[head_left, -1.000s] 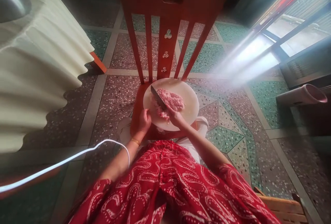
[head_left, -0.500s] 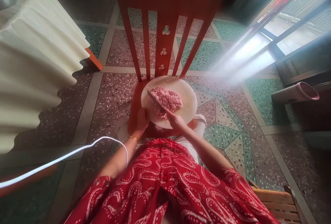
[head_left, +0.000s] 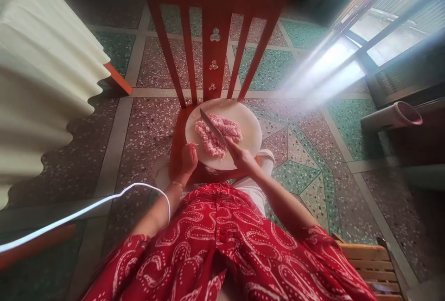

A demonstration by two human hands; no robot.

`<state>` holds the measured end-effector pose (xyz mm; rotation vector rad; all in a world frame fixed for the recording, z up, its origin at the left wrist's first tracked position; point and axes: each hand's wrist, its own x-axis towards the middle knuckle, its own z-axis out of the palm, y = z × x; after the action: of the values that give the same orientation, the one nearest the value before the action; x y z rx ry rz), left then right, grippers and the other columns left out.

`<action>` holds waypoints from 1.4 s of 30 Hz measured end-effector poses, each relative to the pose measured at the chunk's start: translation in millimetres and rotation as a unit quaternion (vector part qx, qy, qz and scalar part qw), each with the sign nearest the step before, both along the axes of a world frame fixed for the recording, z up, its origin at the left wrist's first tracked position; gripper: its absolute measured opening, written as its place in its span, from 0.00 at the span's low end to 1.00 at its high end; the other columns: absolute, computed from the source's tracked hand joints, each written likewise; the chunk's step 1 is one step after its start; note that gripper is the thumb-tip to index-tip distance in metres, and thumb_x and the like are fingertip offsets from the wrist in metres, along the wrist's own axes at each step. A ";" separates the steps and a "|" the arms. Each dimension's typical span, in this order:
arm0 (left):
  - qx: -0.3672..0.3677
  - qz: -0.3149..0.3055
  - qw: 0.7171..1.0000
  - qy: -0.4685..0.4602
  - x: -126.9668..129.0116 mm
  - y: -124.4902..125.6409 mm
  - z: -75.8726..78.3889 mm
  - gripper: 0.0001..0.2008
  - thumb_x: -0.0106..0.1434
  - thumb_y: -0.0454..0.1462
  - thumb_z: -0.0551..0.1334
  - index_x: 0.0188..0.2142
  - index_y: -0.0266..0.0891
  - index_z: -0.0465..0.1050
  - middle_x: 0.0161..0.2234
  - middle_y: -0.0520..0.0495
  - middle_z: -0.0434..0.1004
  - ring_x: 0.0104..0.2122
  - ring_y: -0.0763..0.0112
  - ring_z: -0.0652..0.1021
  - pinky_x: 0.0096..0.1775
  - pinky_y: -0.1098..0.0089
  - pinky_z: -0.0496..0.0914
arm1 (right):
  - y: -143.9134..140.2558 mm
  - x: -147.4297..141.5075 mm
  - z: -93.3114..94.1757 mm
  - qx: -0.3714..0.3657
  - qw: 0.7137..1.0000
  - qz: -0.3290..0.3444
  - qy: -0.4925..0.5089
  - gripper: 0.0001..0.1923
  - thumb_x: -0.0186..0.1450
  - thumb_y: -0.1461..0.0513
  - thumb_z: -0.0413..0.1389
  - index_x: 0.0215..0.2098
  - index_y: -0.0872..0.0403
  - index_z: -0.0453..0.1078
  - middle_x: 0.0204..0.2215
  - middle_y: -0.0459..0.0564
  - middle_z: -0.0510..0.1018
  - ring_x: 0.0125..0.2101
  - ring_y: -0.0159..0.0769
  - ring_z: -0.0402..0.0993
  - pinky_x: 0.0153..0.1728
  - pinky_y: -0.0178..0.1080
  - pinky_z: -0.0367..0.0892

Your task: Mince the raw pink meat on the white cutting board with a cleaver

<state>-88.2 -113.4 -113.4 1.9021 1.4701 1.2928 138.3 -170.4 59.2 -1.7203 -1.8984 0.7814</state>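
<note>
A round pale cutting board (head_left: 251, 124) rests on the seat of a red-brown wooden chair (head_left: 176, 138) in front of me. A mound of pink minced meat (head_left: 227, 127) is spread across its middle and left. My right hand (head_left: 242, 158) is closed around the handle of a knife (head_left: 212, 125). The blade slants up and left over the mince, its tip beyond the meat's far left side. Close by the board's left rim, my left hand (head_left: 189, 158) is curled closed; its inner fingers are hidden, so I cannot see whether it holds anything.
The chair's slatted back (head_left: 216, 50) rises beyond the board. At left hangs a cream tablecloth (head_left: 45, 73), with a white cable (head_left: 86, 206) below it. A pale cylindrical container (head_left: 385, 119) lies on the right. A slatted wooden seat (head_left: 370, 257) stands at lower right.
The knife has moved slightly away from me and right across the mince. More meat shows left of the blade. My left hand has turned and eased back from the board's rim.
</note>
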 end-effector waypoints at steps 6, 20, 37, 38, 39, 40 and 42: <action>0.021 0.007 0.999 0.025 0.7 2.1 -4.2 0.09 0.66 0.37 0.50 0.42 0.38 0.65 0.39 0.40 0.70 0.42 0.63 0.73 0.46 0.60 0.69 | -6.9 -1.3 18.7 0.127 0.991 -0.017 0.044 0.26 0.71 0.59 0.42 0.66 0.55 0.55 0.46 0.56 0.79 0.39 0.35 0.78 0.43 0.36 0.71; 0.007 0.008 0.999 0.036 0.1 3.6 -1.9 0.09 0.65 0.38 0.49 0.41 0.39 0.65 0.40 0.40 0.69 0.43 0.62 0.72 0.48 0.58 0.69 | -3.9 5.4 15.4 0.127 0.988 -0.078 0.039 0.25 0.70 0.60 0.44 0.65 0.53 0.58 0.49 0.54 0.77 0.44 0.38 0.77 0.47 0.39 0.71; -0.006 0.010 0.999 0.036 0.6 4.6 2.7 0.08 0.64 0.36 0.50 0.41 0.39 0.64 0.39 0.40 0.69 0.43 0.62 0.72 0.49 0.57 0.68 | 18.6 21.3 -13.6 0.013 0.992 -0.120 0.029 0.24 0.69 0.63 0.45 0.63 0.54 0.61 0.51 0.56 0.76 0.50 0.42 0.74 0.50 0.45 0.70; -0.006 0.008 0.999 0.032 0.2 4.7 3.6 0.08 0.64 0.36 0.50 0.41 0.39 0.64 0.39 0.40 0.69 0.43 0.62 0.72 0.48 0.57 0.68 | 21.5 21.5 -21.0 -0.034 0.993 -0.116 0.017 0.24 0.68 0.63 0.45 0.62 0.54 0.62 0.48 0.55 0.78 0.49 0.44 0.75 0.49 0.46 0.71; -0.006 0.005 1.000 0.029 -0.3 4.9 4.5 0.08 0.64 0.36 0.51 0.41 0.39 0.64 0.39 0.40 0.70 0.42 0.61 0.73 0.48 0.57 0.68 | 22.7 22.4 -23.0 -0.061 0.992 -0.109 0.010 0.23 0.68 0.64 0.46 0.61 0.53 0.63 0.47 0.55 0.79 0.49 0.44 0.75 0.48 0.46 0.71; -0.006 0.003 1.000 0.026 -0.6 5.1 5.3 0.08 0.64 0.36 0.51 0.41 0.39 0.64 0.39 0.40 0.70 0.42 0.61 0.73 0.48 0.57 0.69 | 22.0 24.0 -19.8 -0.065 0.993 -0.098 0.008 0.23 0.69 0.64 0.45 0.62 0.52 0.62 0.47 0.54 0.79 0.49 0.44 0.75 0.48 0.46 0.71; -0.003 0.003 1.000 0.023 -0.8 5.3 6.2 0.08 0.64 0.37 0.51 0.41 0.39 0.64 0.39 0.40 0.70 0.42 0.61 0.73 0.48 0.57 0.69 | 15.7 27.9 -2.4 -0.018 0.996 -0.081 0.018 0.24 0.69 0.62 0.45 0.63 0.49 0.60 0.48 0.52 0.78 0.49 0.42 0.75 0.49 0.44 0.70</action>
<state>-89.0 -108.0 -107.1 1.9371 1.5027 1.2524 166.2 -154.7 56.9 -1.8431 -1.7060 0.7830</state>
